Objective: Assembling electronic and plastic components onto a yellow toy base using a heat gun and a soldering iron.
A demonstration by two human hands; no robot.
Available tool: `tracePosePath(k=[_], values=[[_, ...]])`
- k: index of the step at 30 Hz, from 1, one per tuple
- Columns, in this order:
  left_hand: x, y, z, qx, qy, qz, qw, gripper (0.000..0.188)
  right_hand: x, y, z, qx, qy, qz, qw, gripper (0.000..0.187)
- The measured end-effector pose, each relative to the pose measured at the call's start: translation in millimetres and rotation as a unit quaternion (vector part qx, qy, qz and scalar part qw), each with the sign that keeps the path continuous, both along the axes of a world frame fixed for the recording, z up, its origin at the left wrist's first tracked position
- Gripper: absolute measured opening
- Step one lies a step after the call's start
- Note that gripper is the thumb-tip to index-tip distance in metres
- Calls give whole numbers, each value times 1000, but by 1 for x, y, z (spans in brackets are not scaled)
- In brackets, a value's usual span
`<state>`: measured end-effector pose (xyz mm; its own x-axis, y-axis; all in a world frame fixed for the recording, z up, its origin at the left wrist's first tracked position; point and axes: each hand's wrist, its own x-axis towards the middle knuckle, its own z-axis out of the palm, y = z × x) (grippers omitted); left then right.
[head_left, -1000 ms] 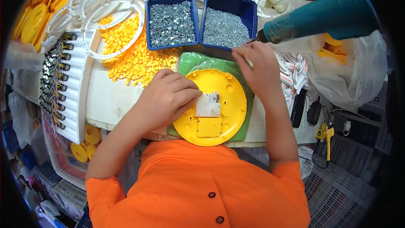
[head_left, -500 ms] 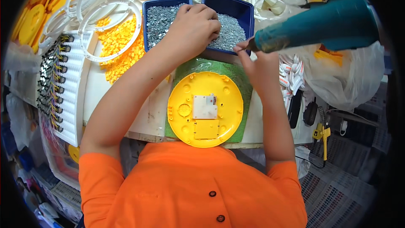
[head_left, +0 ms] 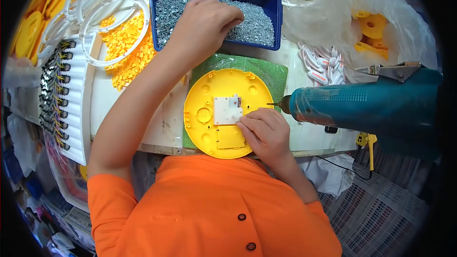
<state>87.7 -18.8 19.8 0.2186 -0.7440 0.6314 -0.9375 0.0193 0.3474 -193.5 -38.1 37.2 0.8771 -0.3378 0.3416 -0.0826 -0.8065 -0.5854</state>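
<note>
A round yellow plastic housing [head_left: 197, 135] lies on a green mat [head_left: 271, 70] at the table's near edge. Screwed or set into its middle is a white plastic box [head_left: 226, 112]. My right hand [head_left: 267, 135] rests over the housing's right side, fingers bent together at the box's lower right corner; what they pinch is too small to make out. Above the blue bins, my left hand [head_left: 207, 21] has its fingertips closed over the small silver screws [head_left: 252, 26], and anything in them is hidden. A teal power screwdriver [head_left: 352, 104] points its bit at the housing's right rim.
Two blue bins [head_left: 277, 19] of metal parts stand behind the mat. Left are small yellow pieces [head_left: 124, 50], white rings [head_left: 86, 43] and a white foam tray [head_left: 78, 109] with wired parts. White cable bundles [head_left: 323, 66] and a plastic bag [head_left: 404, 28] lie right.
My right hand has come down from the screwdriver's tip to the white box. The screwdriver now hangs lower, level with the housing. My left hand stays over the bins.
</note>
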Motion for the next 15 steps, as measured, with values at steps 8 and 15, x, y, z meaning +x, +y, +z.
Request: tracePosePath(k=[8, 15], values=[[-61, 98, 25, 83, 219, -55, 971, 14, -22, -42, 8, 36, -48, -74, 995, 28], [-90, 134, 19, 151, 219, -156, 951, 22, 81, -111, 91, 330, -252, 158, 896, 87]])
